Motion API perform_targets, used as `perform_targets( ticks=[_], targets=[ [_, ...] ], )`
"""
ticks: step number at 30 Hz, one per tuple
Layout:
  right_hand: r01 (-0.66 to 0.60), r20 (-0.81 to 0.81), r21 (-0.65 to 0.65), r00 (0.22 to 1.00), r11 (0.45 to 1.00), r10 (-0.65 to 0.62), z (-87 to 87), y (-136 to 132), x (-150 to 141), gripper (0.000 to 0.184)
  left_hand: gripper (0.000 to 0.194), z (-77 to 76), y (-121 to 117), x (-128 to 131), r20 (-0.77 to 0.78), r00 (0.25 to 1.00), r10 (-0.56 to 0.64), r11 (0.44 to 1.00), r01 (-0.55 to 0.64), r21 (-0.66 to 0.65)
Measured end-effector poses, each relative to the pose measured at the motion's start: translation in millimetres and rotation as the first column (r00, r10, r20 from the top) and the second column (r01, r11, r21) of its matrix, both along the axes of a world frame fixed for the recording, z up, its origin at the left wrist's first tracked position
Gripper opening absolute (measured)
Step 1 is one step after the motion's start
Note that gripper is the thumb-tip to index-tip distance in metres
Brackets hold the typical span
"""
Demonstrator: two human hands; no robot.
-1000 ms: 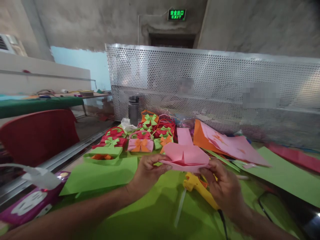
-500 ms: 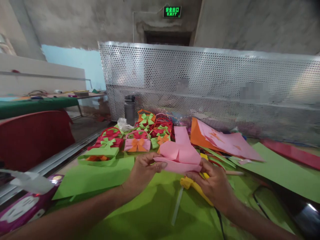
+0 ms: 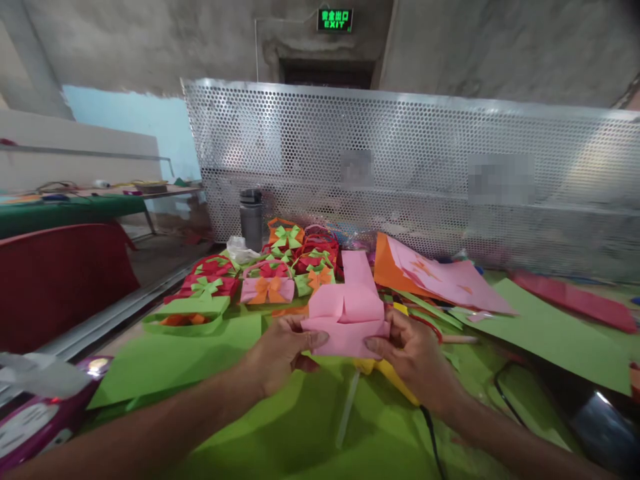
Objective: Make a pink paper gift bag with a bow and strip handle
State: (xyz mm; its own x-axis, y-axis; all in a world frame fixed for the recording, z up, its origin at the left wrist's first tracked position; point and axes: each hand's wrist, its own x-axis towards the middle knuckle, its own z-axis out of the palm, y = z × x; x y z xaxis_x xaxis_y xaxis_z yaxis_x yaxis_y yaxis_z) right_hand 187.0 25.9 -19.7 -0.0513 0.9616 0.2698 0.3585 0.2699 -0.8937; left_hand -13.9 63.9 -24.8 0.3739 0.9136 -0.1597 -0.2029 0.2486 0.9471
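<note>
Green tabletop (image 3: 280, 443): folded pink paper (image 3: 346, 303), two-handed hold.
Left hand (image 3: 275, 353) and right hand (image 3: 419, 353) pinch opposite ends; thumbs on near flap (image 3: 346, 339), other fingertips mostly hidden.

Pink paper (image 3: 344, 339) partly hides glue gun (image 3: 397, 385); purple object (image 3: 70, 408) cropped.

Dim, slightly soft.
Glows green at the exit sign (image 3: 335, 20), gleams on the perforated panel (image 3: 415, 133), shades the green tabletop (image 3: 285, 433) softly, stretches toward the edges, pixelates in two patches.
</note>
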Motion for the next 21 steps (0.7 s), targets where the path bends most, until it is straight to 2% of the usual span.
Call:
perform_targets(
  ticks=[5, 14, 17, 21],
  targets=[
    [0.022, 0.085, 0.018, 0.996, 1.0, -0.023, -3.1, 1.0, 0.6, 0.013, 0.03, 0.4, 2.8, 1.8, 0.044, 0.998, 0.037, 0.996, -0.033, -0.086],
    [0.029, 0.167, 0.084, 0.985, 0.996, -0.043, -0.9, -1.2, 0.3, 0.018, 0.033, -1.3, 2.1, 3.7, 0.091, 0.996, 0.02, 0.998, -0.015, -0.055],
    [0.036, 0.171, 0.081, 0.984, 0.996, -0.049, 0.8, -1.3, -0.2, 0.023, 0.037, 0.3, -4.6, 7.2, 0.029, 1.0, 0.004, 1.0, -0.004, -0.004],
    [0.054, 0.247, 0.06, 0.967, 0.997, -0.068, 0.5, -2.7, -2.4, 0.022, 0.033, 1.7, -12.3, 11.2, -0.128, 0.99, 0.067, 0.997, -0.061, 0.055]
  ],
)
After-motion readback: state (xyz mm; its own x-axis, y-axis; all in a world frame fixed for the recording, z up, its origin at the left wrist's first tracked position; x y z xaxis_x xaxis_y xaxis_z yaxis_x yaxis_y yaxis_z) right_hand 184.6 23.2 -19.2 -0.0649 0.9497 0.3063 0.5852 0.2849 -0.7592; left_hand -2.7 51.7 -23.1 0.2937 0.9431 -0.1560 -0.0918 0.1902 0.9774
